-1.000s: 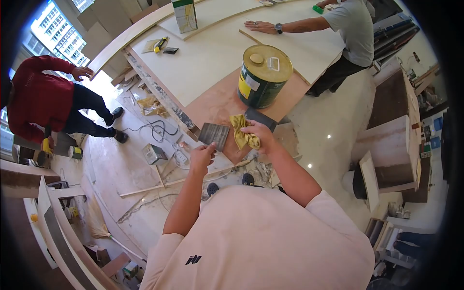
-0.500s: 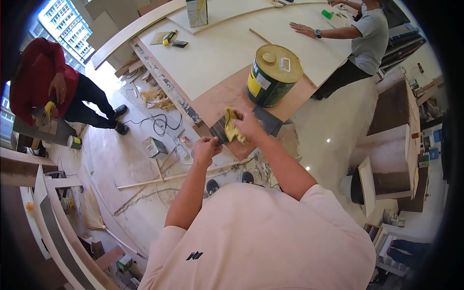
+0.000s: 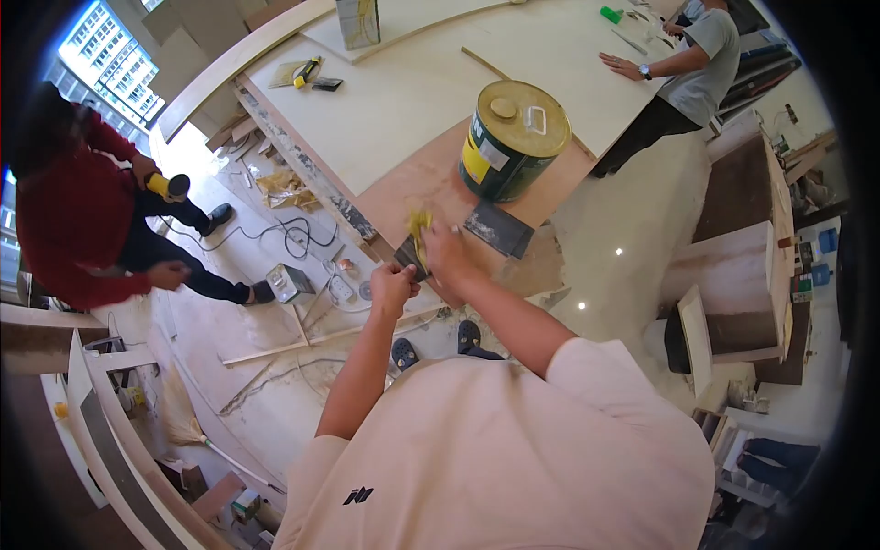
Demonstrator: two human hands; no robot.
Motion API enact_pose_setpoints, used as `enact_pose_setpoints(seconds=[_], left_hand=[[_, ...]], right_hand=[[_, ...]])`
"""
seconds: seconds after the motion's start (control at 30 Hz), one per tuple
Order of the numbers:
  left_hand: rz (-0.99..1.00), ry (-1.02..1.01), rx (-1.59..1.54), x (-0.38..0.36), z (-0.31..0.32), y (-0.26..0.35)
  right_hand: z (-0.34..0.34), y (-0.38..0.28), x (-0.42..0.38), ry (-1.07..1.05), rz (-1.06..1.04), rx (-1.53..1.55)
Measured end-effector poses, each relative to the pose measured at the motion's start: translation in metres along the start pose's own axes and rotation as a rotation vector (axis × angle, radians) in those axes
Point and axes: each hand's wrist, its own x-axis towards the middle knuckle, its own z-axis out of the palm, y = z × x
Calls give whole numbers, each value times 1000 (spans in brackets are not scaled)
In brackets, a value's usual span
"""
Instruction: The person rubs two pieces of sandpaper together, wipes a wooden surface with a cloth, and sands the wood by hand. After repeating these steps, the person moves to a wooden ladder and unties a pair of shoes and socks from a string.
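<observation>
My left hand (image 3: 394,286) pinches the near corner of a dark, flat, stiff-looking piece (image 3: 410,255) at the table's near corner. Bunched in my right hand (image 3: 445,255) is a yellow cloth (image 3: 419,225), pressed against that piece; the cloth is slightly blurred. Just right of my right hand, another dark flat sheet (image 3: 500,229) with pale smears lies on the brown board (image 3: 394,197). Behind it stands a large dark green and yellow metal can (image 3: 504,156) with a gold lid.
A yellow-handled tool (image 3: 306,73) and a tall tin (image 3: 357,23) rest on the white panel (image 3: 403,110). Left, a person in red (image 3: 73,211) holds a yellow power tool (image 3: 170,187). Another person (image 3: 697,73) leans at the far right. Cables (image 3: 307,238) and wood strips lie on the floor.
My right hand and the cloth have moved left and closer to my left hand, covering more of the dark piece. The person in red has stepped nearer, and the power tool has shifted right.
</observation>
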Motion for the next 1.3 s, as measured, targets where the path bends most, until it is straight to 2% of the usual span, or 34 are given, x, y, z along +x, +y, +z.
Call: enact_pose_setpoints(seconds=[0.1, 0.23, 0.3, 0.4, 0.5, 0.6, 0.7, 0.73, 0.8, 0.9, 1.1, 1.2, 1.3], left_hand=[[17, -4, -12, 6, 3, 7], [-16, 0, -31, -1, 2, 6], [-50, 21, -20, -5, 2, 9], [-34, 30, -22, 2, 7, 7], [0, 45, -42, 0, 4, -11], [-22, 50, -47, -2, 5, 7], [-6, 33, -3, -1, 4, 8], [25, 45, 82, 0, 3, 5], [-5, 51, 21, -1, 5, 5], [1, 69, 21, 2, 7, 8], [14, 83, 42, -6, 9, 9], [28, 116, 27, 0, 8, 7], [11, 113, 41, -7, 9, 11]], right_hand=[[-2, 3, -29, -75, -160, 87], [-3, 13, 30, 23, -99, -61], [-1, 8, 18, 53, -69, -126], [-7, -3, -47, 29, -116, -56], [-10, 21, -33, -63, -62, -36], [-14, 8, -54, 41, 4, -100], [-18, 17, -57, 7, 4, -161], [-19, 16, -63, 31, 6, -106], [-24, 24, -34, 116, -42, -9], [-36, 20, -54, 52, 23, 27], [-14, 29, -4, 58, -80, 26], [-20, 13, -36, -50, -122, 10], [-30, 12, -29, -100, -144, -45]])
